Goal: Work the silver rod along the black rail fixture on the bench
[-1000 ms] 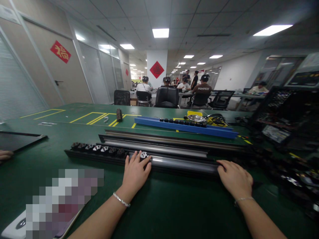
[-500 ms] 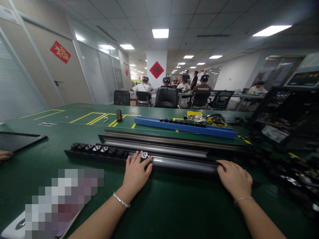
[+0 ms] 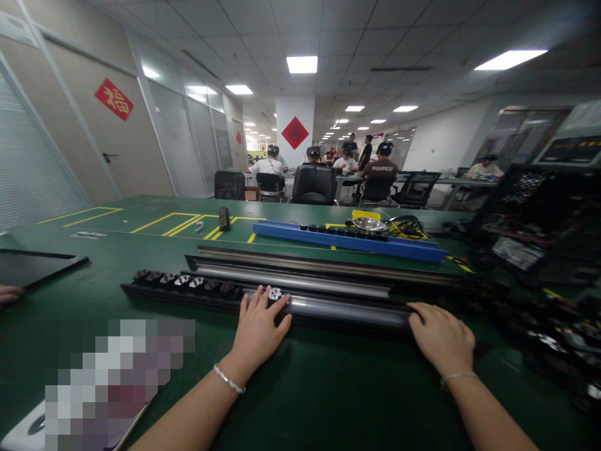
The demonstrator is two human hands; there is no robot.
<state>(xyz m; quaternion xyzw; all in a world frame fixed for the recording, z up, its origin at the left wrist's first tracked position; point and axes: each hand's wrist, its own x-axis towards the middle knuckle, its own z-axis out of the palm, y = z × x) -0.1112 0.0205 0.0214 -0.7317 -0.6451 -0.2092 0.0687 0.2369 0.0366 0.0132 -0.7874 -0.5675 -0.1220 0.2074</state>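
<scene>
A long black channel (image 3: 188, 300) lies across the green table in front of me, with a row of small dark blocks (image 3: 182, 280) with silvery tops in its left part. A smooth, shiny dark bar (image 3: 347, 309) fills its right part. My left hand (image 3: 263, 329) rests on the channel near the middle, fingers spread, against one silver-topped block (image 3: 276, 294) at the bar's left end. My right hand (image 3: 444, 336) is curled over the channel's right end; its fingertips are partly hidden.
Behind lie more dark metal bars (image 3: 291, 280) and a blue channel (image 3: 347, 242) holding small black pieces. A metal bowl (image 3: 370, 223) stands at the back. Dark equipment (image 3: 521, 232) fills the right side. Another person's hand (image 3: 9, 294) shows at far left, near a black-framed panel (image 3: 42, 268).
My left hand has slid slightly to the right along the channel, and the silver-topped block beside its fingers has shifted right with it. My right hand stays in place.
</scene>
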